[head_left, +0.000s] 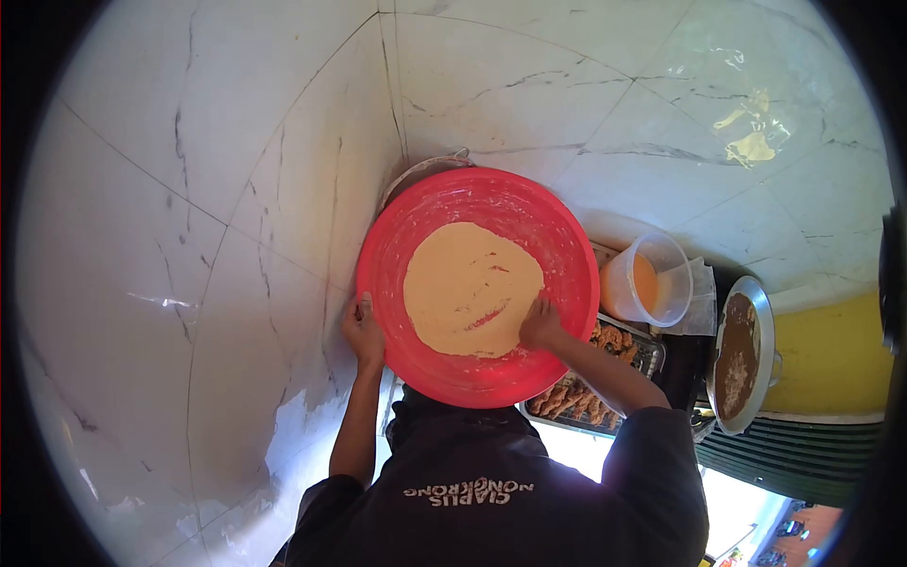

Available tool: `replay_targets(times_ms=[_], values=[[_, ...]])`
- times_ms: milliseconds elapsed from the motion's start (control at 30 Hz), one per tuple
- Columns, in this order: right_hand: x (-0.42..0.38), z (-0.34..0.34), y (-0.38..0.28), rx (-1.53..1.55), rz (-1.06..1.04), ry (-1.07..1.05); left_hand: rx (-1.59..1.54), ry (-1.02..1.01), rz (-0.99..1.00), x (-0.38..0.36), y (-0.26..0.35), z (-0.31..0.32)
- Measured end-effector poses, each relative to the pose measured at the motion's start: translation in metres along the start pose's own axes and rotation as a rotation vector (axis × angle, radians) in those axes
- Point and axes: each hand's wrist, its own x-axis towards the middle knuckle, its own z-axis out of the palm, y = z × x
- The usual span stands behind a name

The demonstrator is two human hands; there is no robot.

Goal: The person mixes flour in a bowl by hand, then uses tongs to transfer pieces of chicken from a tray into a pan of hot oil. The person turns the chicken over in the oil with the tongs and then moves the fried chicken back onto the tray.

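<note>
A large round red basin (453,378) sits in front of me, with a broad bed of pale yellowish flour (463,274) inside. Flour dust coats the inner wall, and a few streaks in the bed show red. My left hand (364,333) grips the basin's left rim, thumb over the edge. Inside the basin, my right hand (540,323) touches the right edge of the flour with its fingers curled together. Whatever lies within those fingers is hidden.
Right of the basin stand a clear plastic tub (666,283) of orange liquid and a metal tray (652,364) of fried pieces. Beyond are a metal pan (767,350) with brown contents and a yellow surface (831,364). Tiled walls (283,189) meet behind the basin.
</note>
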Motion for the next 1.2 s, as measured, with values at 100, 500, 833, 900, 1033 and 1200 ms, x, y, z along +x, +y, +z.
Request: replay_targets(times_ms=[100, 500, 833, 900, 1033, 1200], values=[[0.031, -0.012, 0.027, -0.023, 0.043, 0.161, 0.013, -0.049, -0.06, 0.002, -0.001, 0.002], [-0.022, -0.038, 0.001, -0.036, -0.251, -0.246, -0.022, -0.076, -0.04, 0.002, 0.005, 0.0], [-0.042, 0.017, -0.007, 0.309, -0.172, 0.228, 0.033, -0.048, -0.046, 0.003, 0.004, 0.0], [-0.037, -0.005, -0.047, 0.239, -0.42, -0.011, 0.021, -0.037, -0.055, 0.004, 0.003, 0.001], [-0.025, 0.023, -0.073, 0.564, -0.813, 0.079, 0.001, -0.041, -0.074, 0.005, 0.001, 0.001], [-0.004, 0.046, -0.029, 0.25, -0.378, -0.003, -0.013, 0.013, 0.011, 0.002, 0.001, 0.008]])
